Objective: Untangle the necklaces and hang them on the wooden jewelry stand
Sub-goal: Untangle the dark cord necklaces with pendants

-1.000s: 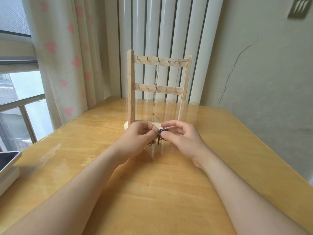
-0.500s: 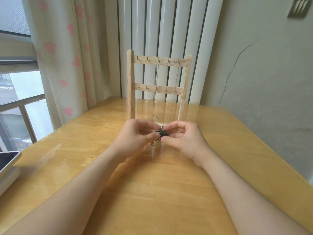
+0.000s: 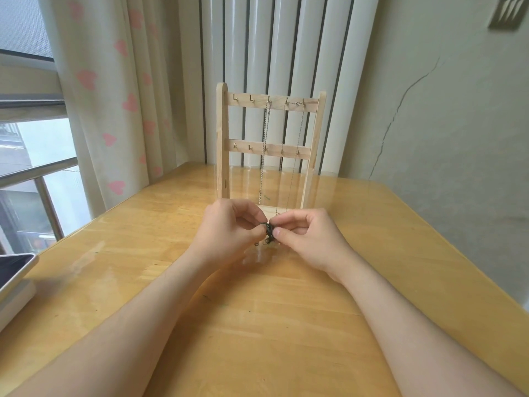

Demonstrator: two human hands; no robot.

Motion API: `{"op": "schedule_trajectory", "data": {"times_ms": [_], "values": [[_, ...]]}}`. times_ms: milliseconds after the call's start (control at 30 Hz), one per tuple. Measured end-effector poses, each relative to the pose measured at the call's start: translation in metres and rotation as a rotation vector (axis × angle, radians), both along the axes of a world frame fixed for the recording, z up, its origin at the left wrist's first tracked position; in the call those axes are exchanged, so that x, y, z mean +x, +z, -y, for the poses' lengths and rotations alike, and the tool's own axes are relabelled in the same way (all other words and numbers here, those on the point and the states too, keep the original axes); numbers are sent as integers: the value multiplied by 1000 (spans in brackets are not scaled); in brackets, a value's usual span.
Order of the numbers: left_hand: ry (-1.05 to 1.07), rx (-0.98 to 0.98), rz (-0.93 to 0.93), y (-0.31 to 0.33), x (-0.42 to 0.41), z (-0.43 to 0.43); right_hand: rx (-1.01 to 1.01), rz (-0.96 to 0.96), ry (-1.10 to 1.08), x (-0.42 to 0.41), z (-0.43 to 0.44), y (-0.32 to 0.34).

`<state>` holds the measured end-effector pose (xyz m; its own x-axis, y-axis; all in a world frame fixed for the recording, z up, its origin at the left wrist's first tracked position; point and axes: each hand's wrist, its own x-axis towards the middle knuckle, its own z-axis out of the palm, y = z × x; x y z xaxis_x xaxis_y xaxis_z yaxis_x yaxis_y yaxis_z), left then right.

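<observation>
Your forearms come in from the two lower corners and meet over the wooden table [image 3: 257, 325], with your hands together just in front of the base of the wooden jewelry stand [image 3: 222, 138].

Your left hand [image 3: 229, 227] has its back turned outward and its fingers curled in. Its thumb and forefinger pinch the left side of a small dark tangled necklace clump [image 3: 269, 232]. Your right hand [image 3: 309, 239] mirrors it: thumb and forefinger pinch the right side of the clump, and the other fingers are curled loosely above. Both grips are closed on the tangle, which sits between your fingertips with a few small loops dangling under it. I cannot tell whether those loops touch the tabletop.

The stand is upright behind your hands and has two cross rails, each with a row of small metal hooks. One silver chain [image 3: 264, 150] hangs from the third hook of the top rail and falls straight past the lower rail towards the base. A finer chain [image 3: 299, 133] hangs from the hooks further right, its clasp lying across the top rail. The lower end of this chain drops behind your right forefinger.

To your left hangs a curtain with pink hearts [image 3: 114, 96]. A flat screen device [image 3: 14, 270] lies at the table's left edge.
</observation>
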<state>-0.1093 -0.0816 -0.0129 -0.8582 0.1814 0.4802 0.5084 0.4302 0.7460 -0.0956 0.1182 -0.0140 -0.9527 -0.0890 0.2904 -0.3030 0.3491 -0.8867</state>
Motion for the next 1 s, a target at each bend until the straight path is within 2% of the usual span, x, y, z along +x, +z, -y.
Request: {"op": "schedule_trajectory", "data": {"times_ms": [133,300,400,667,867,1000], "values": [[-10,-32,-74,0,1,2,64,-29,-12,0,0,-1],[14,-106,-205,-2,-1,0,30,-143,-60,-3,-1,2],[39,-136,-260,-4,-2,0,83,-153,-7,-3,0,-1],[76,-196,-341,-15,-5,0,140,-138,4,2,2,-4],[73,-225,-417,-12,2,-4,201,-239,-100,7,7,-3],[83,-249,-358,-13,2,-3,197,-243,-147,11,9,-4]]}}
